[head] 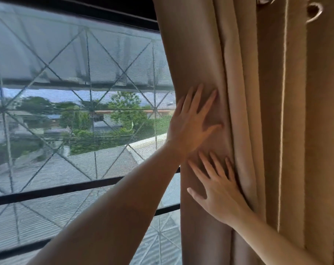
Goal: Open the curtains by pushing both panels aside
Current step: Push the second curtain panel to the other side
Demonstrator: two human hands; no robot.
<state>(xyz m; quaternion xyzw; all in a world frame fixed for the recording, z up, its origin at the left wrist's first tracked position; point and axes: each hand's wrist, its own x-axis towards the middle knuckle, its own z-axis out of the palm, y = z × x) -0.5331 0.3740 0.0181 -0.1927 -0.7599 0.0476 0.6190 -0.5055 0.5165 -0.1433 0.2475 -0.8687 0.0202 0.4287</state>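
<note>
A tan curtain panel (pixel 258 92) hangs bunched in folds on the right side of the window, with metal eyelets at its top. My left hand (pixel 191 123) lies flat on the panel's left fold, fingers spread, arm reaching in from the lower left. Just below it my right hand (pixel 217 186) also presses flat against the fabric, fingers apart. Neither hand grips the cloth. No second panel is in view.
The window (pixel 76 111) fills the left, covered by a mesh screen and a metal grille with diagonal bars. Black frame bars (pixel 57 190) cross it low down. Trees and rooftops show outside.
</note>
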